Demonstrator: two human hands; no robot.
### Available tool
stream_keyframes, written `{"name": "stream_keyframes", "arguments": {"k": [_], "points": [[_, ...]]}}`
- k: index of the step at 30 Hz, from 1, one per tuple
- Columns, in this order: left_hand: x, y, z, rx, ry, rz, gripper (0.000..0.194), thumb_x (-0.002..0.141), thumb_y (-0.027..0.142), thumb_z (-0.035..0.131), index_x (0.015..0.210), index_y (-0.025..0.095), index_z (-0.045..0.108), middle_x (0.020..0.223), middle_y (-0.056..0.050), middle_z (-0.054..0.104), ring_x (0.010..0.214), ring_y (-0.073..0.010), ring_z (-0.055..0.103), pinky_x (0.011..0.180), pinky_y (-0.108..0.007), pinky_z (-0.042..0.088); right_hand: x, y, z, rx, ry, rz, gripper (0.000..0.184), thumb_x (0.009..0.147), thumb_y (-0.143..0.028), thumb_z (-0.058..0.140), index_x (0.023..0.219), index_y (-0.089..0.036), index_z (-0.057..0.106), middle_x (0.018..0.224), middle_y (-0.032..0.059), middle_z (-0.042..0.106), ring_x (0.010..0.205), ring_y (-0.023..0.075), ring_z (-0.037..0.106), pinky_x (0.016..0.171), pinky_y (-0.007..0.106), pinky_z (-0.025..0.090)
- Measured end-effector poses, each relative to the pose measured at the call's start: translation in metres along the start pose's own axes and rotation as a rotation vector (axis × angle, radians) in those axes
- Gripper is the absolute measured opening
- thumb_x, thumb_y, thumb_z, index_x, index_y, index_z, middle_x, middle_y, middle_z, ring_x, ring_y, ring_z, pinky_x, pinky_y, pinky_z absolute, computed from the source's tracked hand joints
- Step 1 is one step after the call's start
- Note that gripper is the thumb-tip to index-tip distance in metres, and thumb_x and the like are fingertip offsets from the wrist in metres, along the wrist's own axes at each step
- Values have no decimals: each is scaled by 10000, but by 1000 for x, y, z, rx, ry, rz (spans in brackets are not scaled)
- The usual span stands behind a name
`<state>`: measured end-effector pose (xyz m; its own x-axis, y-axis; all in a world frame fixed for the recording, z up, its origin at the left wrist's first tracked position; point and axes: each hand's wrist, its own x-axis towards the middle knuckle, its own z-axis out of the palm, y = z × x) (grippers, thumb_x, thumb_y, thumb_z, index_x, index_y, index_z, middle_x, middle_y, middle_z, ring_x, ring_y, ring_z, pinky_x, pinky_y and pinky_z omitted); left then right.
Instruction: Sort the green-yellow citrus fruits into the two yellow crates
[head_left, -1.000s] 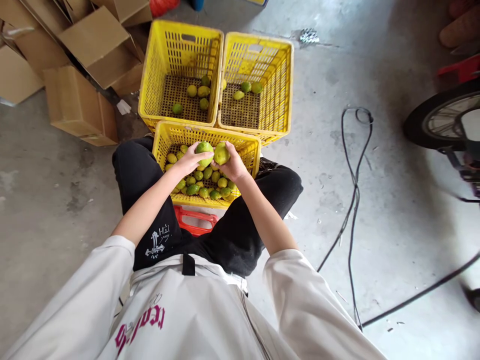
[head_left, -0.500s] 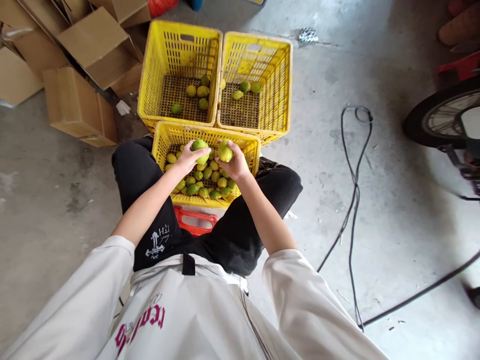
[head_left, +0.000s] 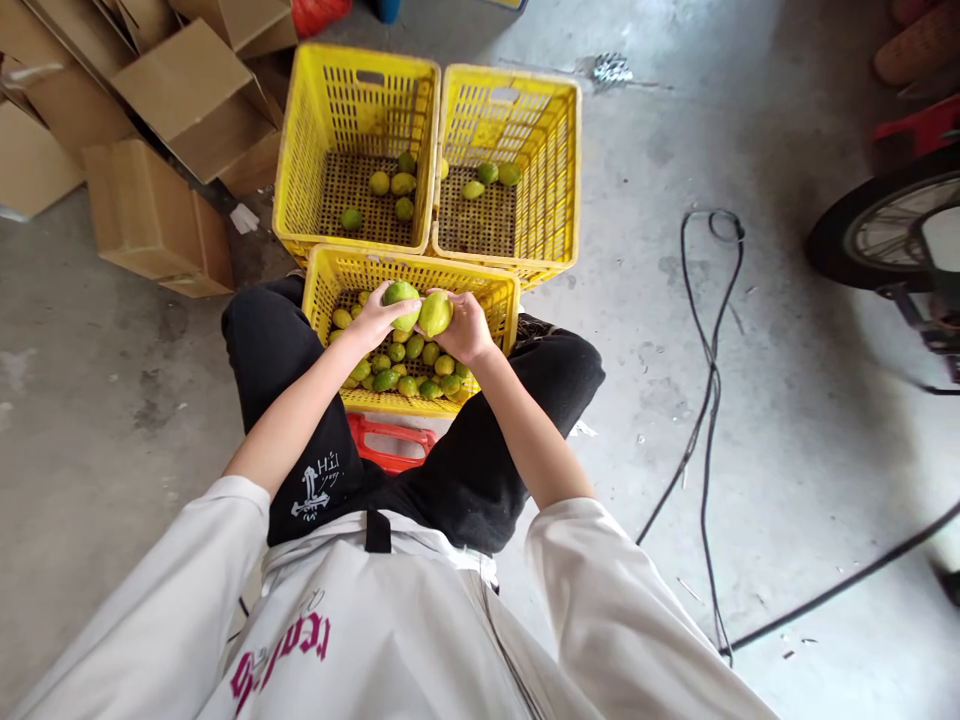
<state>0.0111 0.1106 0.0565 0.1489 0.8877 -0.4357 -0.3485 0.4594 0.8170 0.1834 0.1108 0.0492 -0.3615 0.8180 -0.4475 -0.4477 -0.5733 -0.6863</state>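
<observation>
My left hand (head_left: 380,317) is closed around a green lemon (head_left: 401,297). Close beside it, my right hand (head_left: 466,328) grips a yellower lemon (head_left: 436,313), whose face is turned up toward me. The two fruits are side by side, nearly touching. Both hands are above the near yellow crate (head_left: 341,262), which stands between my knees. Several green and yellow lemons (head_left: 415,347) lie across its floor, partly hidden by my hands.
Beyond stand a left yellow crate (head_left: 358,60) and a right yellow crate (head_left: 574,170), each with several lemons. Cardboard boxes (head_left: 154,215) are piled at left. A red plastic stool (head_left: 391,462) shows beneath me. Black cable (head_left: 712,375) and a wheel (head_left: 885,210) are at right.
The yellower lemon has been turned in my right hand; it moved apart from the green one, then back beside it. My left hand has shifted slightly left, still holding its lemon.
</observation>
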Motion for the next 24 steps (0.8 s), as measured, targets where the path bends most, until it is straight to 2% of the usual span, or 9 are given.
{"name": "stream_keyframes", "arguments": {"k": [4,9,12,15,19,24], "points": [[1,3,-2,1,-3,-5,493,588,306,966,878,231,575,895,-29,754,1024,-252,751,823,-326,590,-1,-7,1,30,-21,12,312,821,-526,701,982,-269,627,995,46,776,1117,314,700,963,548,622],[2,3,-6,-8,57,33,529,575,261,962,888,236,537,811,31,684,908,-192,733,796,-288,559,-3,-7,3,-52,-9,-35,253,849,-470,741,954,-258,652,953,26,774,1133,268,710,1023,455,603],[0,0,-4,28,70,49,574,543,251,966,889,238,508,774,69,622,788,-141,684,722,-253,524,-3,-2,2,-90,25,-67,356,777,-540,828,950,-270,673,943,25,767,1066,264,726,950,423,633],[-3,-6,0,78,53,25,606,511,254,974,874,234,490,776,70,594,762,-133,655,699,-253,506,-1,3,-1,-86,30,-65,455,717,-606,868,965,-286,662,940,13,743,1003,244,724,860,384,650],[-3,-10,4,100,69,16,588,528,246,966,878,228,494,799,56,604,787,-143,656,727,-268,510,2,7,-5,-57,89,-91,515,661,-547,924,947,-302,574,922,-40,689,970,200,711,816,334,646],[-1,-10,6,71,107,12,552,594,220,944,908,233,490,828,47,629,854,-164,698,831,-307,546,4,4,-2,-53,217,-139,547,663,-502,913,975,-318,503,943,-47,699,1028,216,724,797,340,647]]}}
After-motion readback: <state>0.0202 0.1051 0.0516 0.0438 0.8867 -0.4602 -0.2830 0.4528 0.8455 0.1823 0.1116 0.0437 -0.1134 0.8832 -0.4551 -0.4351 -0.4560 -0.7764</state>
